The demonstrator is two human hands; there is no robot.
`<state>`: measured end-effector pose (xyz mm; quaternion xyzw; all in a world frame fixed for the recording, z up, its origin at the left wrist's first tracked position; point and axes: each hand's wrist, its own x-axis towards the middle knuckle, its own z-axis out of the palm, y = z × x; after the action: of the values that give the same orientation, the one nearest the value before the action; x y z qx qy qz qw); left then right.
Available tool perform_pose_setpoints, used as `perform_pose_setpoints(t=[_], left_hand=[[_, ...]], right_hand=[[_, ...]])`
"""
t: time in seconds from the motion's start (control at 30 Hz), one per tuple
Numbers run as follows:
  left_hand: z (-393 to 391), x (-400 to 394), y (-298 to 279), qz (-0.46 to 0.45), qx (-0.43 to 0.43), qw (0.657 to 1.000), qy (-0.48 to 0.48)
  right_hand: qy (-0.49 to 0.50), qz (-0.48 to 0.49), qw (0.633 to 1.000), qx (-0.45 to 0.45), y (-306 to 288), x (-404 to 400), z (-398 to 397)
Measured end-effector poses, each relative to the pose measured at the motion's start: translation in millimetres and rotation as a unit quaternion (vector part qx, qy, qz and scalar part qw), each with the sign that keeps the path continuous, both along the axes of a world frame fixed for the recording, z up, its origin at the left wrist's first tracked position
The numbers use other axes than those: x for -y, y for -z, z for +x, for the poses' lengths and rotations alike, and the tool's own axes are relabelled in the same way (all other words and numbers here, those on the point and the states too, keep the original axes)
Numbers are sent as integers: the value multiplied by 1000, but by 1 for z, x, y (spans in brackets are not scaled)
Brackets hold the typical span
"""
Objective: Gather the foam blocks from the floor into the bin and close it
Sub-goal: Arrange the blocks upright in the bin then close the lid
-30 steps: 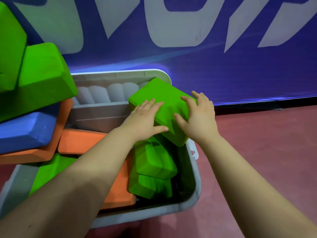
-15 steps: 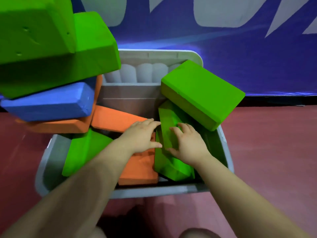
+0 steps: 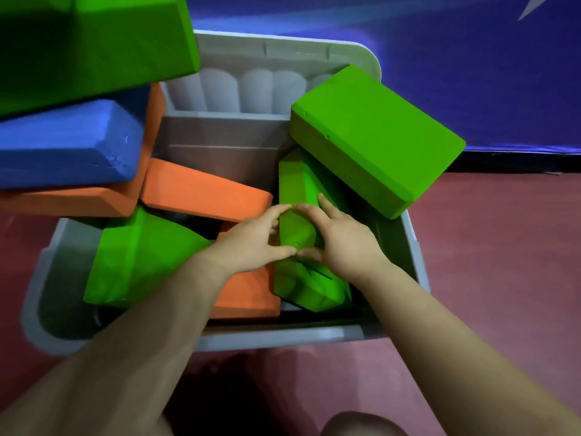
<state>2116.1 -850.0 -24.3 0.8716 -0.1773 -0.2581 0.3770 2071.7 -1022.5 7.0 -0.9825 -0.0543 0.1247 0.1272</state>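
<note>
We look down into a gray bin (image 3: pixel 393 332) that sits on a dark red floor (image 3: pixel 503 278). It is open at the top and stuffed with foam blocks.

Both hands are inside the bin, on the same upright green block (image 3: pixel 298 228) — one on each side of it. The left hand (image 3: pixel 254 243) wraps its fingers over the block's left edge, and its thumb reaches across the front. The right hand (image 3: pixel 342 240) curls round the right edge, with its thumb on the front too. The two thumbs nearly meet. So both hands are gripping that one block, which stands on end near the right side of the bin.

Just above it, a big green block (image 3: pixel 374 136) lies tilted on the bin's right rim and sticks out past the edge. An orange block (image 3: pixel 204 193) lies slanted in the middle, and a flat orange block (image 3: pixel 248 294) sits low, just beside the block we hold. Another green block (image 3: pixel 138 259) leans at the left.

At the top left, more blocks pile up over the rim — a huge green one (image 3: pixel 94 45), then a blue block (image 3: pixel 69 143), then an orange slab (image 3: pixel 72 199) at the bottom.

Behind the bin hangs a blue banner (image 3: pixel 471 73).
</note>
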Motion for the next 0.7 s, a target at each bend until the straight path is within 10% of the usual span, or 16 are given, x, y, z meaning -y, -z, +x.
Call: perform_pose_setpoints(t=[0.33, 0.7], left_hand=[[13, -56, -66, -174, 24, 980, -93], [5, -21, -130, -136, 215, 962, -101]], right_hand=[[15, 166, 976, 141, -59, -48, 13], [106, 393, 887, 220, -103, -38, 11]])
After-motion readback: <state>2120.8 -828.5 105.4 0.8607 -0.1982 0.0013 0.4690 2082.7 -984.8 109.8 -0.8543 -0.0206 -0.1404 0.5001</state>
